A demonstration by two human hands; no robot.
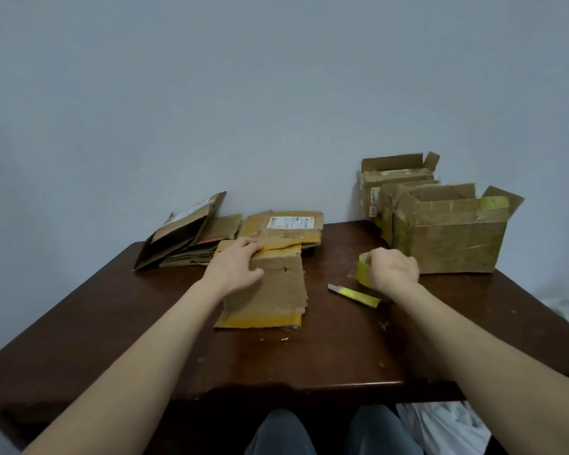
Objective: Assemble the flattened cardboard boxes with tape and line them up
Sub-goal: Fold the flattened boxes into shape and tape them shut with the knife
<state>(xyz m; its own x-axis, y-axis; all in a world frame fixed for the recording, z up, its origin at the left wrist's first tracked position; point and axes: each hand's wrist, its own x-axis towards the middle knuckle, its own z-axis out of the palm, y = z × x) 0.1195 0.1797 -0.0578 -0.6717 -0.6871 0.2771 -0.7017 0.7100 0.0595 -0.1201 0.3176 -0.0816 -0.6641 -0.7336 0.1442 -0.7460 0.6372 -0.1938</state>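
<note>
Shipping label [288, 222] on the flattened box [253, 228] is unreadably blurred.

The dark brown wooden table [79, 339] lies bare across the lower left and lower centre of the frame. At centre a flattened brown cardboard box with yellow tape strips [270, 290] covers the top, with a heap of flattened cardboard boxes [191, 238] close behind it. A bare lane separates it from the yellow-handled utility knife [355, 294]. Upright open-topped cardboard boxes [454, 238] block the table's upper right corner, a yellow tape roll [363, 262] just before them.
</note>
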